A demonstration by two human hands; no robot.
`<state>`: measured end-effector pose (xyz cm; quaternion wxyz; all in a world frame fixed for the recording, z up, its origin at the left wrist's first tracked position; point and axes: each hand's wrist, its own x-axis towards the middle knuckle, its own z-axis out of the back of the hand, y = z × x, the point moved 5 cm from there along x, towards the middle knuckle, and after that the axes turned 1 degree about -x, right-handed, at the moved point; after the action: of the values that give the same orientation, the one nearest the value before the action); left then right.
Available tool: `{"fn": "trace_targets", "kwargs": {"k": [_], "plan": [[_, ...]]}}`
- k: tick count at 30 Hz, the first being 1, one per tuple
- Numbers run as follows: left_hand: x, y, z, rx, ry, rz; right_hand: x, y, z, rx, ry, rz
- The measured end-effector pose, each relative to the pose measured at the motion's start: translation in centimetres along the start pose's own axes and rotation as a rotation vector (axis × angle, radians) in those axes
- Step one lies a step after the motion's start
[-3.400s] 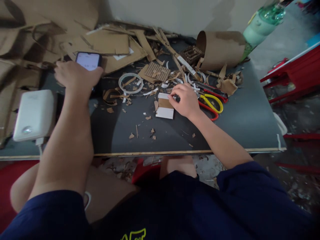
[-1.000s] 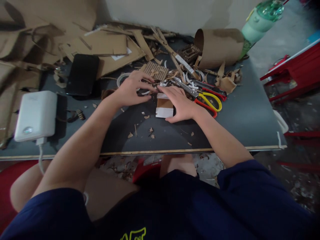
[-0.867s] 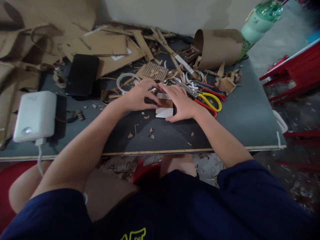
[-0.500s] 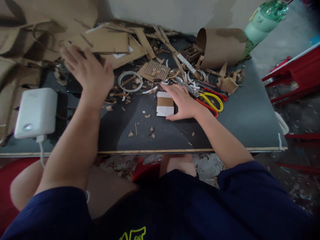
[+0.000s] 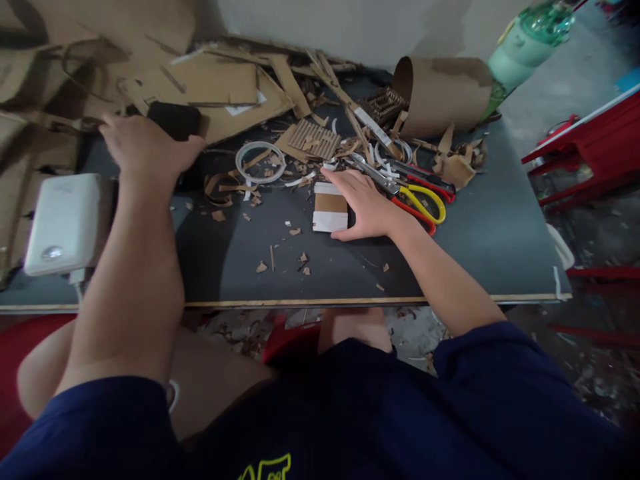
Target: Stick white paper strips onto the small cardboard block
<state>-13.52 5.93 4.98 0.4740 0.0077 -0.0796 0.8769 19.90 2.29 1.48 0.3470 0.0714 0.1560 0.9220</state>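
- So the left hand point(image 5: 145, 148) is out at about 10 o'clock on the dark tabletop point(image 5: 480, 227), lying over a black phone point(image 5: 175, 120). Its fingers cover the near end of the phone, but I honestly can't tell whether they're clamped on it or just resting there.
- Right hand point(image 5: 367, 205) is flat, fingers spread loosely apart, pressed against the right edge of a small cardboard piece with white strips point(image 5: 329, 207) near the middle of the table. Holding it in place, not pinching it.
- Just to the right of that hand, at 3 o'clock: yellow-handled scissors point(image 5: 425, 202) and a red-handled pair point(image 5: 417, 220), touching each other.
- White ring of tape point(image 5: 260, 162) sits between the two hands, up around 12 o'clock from the cardboard piece.
- White power bank point(image 5: 63, 223) at far left, beside the left forearm.
- Rolled cardboard tube point(image 5: 443, 93) at 1 o'clock, with a green bottle point(image 5: 527, 40) behind it.
- Cardboard scraps point(image 5: 220, 83) heaped along the back.
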Motion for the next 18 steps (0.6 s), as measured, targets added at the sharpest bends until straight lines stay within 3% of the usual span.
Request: {"fn": "trace_targets", "kwargs": {"k": [6, 8, 10, 12, 14, 16, 18], "plan": [[-0.2, -0.5, -0.3, -0.247, -0.086, 0.001, 0.1, 0.1, 0.2, 0.01, 0.021, -0.005], [-0.6, -1.6, 0.1, -0.255, -0.138, -0.144, 0.1, 0.0, 0.2, 0.017, 0.027, 0.0], [-1.2, -3.6, 0.2, -0.233, -0.138, -0.439, 0.0, -0.2, 0.3, 0.036, 0.024, 0.013], [-2.2, -5.7, -0.8, -0.17, 0.04, -0.783, 0.0, -0.2, 0.3, 0.062, 0.023, 0.018], [-3.2, -6.9, -2.2, -0.087, 0.258, -1.022, -0.1, -0.3, 0.4, 0.088, 0.023, 0.008], [-3.6, -7.5, -3.0, -0.011, 0.341, -1.1, -0.1, -0.2, 0.6, 0.102, 0.018, 0.002], [-3.5, -7.6, -3.3, 0.034, 0.345, -1.054, -0.1, 0.0, 0.7, 0.101, 0.009, 0.015]]}}
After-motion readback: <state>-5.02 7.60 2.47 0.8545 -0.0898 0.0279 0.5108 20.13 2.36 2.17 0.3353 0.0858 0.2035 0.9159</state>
